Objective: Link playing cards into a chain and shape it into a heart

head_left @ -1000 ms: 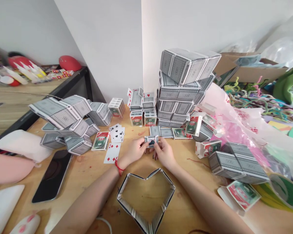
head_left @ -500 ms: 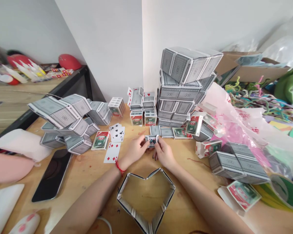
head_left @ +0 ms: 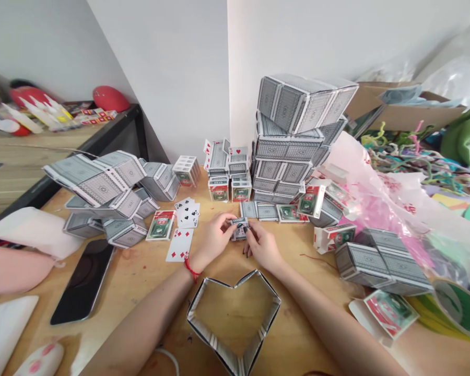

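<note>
Between my two hands is a small folded playing card (head_left: 239, 230), partly hidden by fingers. My left hand (head_left: 218, 235) pinches its left side, with a red string bracelet at the wrist. On its right side, my right hand (head_left: 261, 244) grips with dark-nailed fingertips. Closer to me, between my forearms, a heart-shaped frame made of playing cards (head_left: 270, 334) stands on the table. Left of my hands lie a four of diamonds card (head_left: 179, 244), several spade cards (head_left: 187, 214) and a green and red card box (head_left: 161, 226). Two face-down card stacks (head_left: 266, 211) lie just beyond.
A tall stack of card-built blocks (head_left: 285, 146) rises at the back right, and another pile (head_left: 102, 183) stands left. A phone (head_left: 82, 282) lies at left. On the right are card boxes (head_left: 391, 313), a tape roll (head_left: 454, 308) and plastic bags (head_left: 368, 172).
The card has tilted and shifted slightly left between my fingers, showing more of its lower part. My right fingers have moved a little down its side. Everything else stays put.
</note>
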The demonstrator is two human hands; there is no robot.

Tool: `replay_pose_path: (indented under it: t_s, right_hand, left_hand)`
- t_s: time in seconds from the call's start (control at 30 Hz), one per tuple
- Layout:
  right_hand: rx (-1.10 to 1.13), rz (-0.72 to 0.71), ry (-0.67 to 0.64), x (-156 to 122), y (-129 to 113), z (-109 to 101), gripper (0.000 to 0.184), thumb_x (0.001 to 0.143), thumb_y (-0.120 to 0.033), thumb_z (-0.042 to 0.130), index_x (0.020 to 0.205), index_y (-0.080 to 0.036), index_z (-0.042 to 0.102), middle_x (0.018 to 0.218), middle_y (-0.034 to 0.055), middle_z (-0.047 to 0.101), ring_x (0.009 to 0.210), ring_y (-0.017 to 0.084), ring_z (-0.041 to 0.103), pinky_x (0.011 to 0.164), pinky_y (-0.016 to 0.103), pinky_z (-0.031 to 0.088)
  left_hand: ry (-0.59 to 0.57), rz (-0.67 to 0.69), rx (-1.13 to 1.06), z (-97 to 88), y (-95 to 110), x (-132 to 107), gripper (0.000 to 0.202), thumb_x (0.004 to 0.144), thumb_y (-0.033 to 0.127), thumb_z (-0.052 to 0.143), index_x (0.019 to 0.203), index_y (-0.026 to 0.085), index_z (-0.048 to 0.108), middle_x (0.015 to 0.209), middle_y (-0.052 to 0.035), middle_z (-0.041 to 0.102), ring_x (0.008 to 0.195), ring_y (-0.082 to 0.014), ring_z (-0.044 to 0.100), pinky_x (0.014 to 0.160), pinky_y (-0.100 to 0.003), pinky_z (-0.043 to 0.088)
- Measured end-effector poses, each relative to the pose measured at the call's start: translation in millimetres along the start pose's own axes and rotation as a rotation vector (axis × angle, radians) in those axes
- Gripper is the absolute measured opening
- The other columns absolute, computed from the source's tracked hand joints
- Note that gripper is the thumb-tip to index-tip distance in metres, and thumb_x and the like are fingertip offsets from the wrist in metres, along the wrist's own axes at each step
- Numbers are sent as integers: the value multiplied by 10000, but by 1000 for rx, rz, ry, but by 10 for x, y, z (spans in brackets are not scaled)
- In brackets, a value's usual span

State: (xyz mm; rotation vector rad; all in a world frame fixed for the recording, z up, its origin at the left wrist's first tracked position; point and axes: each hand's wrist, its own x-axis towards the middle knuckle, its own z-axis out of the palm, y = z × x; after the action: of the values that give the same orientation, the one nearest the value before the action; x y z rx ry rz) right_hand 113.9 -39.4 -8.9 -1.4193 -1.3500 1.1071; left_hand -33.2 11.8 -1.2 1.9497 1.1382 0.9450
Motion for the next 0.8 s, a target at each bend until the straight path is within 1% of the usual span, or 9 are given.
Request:
replay_pose_path:
  t_s: [0.17, 0.27, 0.37, 0.47, 0.53, 0.67, 0.8]
  right_hand:
    - [48, 31, 17, 15, 9, 3, 234, 827, -319, 418, 1003, -188, 498, 533, -42, 557, 368, 114, 541, 364, 199, 433]
    - [-38, 45, 16, 12, -27, 2, 146, 822, -310, 416, 855, -198, 503, 503, -48, 551, 311, 93, 482, 316, 179, 369]
    - [-107, 63, 14, 11, -68, 2, 138, 812, -291, 417, 711, -205, 456, 409, -67, 489, 287, 87, 448, 309, 167, 338]
    - [-38, 121, -1, 20, -87, 3, 105, 798, -278, 407, 723, -211, 433, 434, -67, 504, 286, 97, 465, 290, 175, 338]
    - [21, 153, -11, 27, -90, 3, 82, 790, -279, 404, 750, -213, 430, 450, -68, 511, 286, 106, 473, 277, 183, 344]
    - [71, 150, -5, 30, -83, 1, 77, 777, -267, 402, 785, -206, 449, 449, -73, 504, 295, 107, 477, 283, 187, 361]
    - [57, 134, 7, 24, -56, -3, 99, 741, -211, 404, 803, -191, 479, 475, -64, 520, 320, 99, 489, 300, 178, 368]
  left_hand:
    - [18, -55, -38, 7, -24, -9, 164, 828, 251, 501, 966, 182, 555, 888, -34, 639, 740, -134, 614, 656, -250, 499]
    - [33, -88, -61, 6, -40, -12, 178, 835, 263, 491, 983, 184, 552, 902, -36, 644, 755, -138, 626, 657, -251, 507]
    - [36, -105, -89, 9, -43, -14, 188, 841, 280, 482, 989, 184, 548, 883, -35, 644, 731, -136, 630, 632, -247, 514]
    - [28, -107, -99, 17, -32, -18, 194, 842, 291, 479, 987, 182, 546, 860, -33, 647, 676, -129, 628, 588, -238, 514]
    - [22, -106, -87, 22, -21, -21, 199, 843, 299, 475, 989, 184, 548, 870, -34, 651, 661, -126, 628, 584, -238, 514]
    - [1, -105, -71, 14, 2, -20, 217, 854, 308, 450, 997, 182, 552, 905, -45, 659, 682, -133, 634, 593, -238, 512]
    - [41, -109, 80, -31, 31, -8, 219, 865, 292, 416, 966, 183, 576, 877, -39, 667, 723, -151, 628, 617, -240, 487]
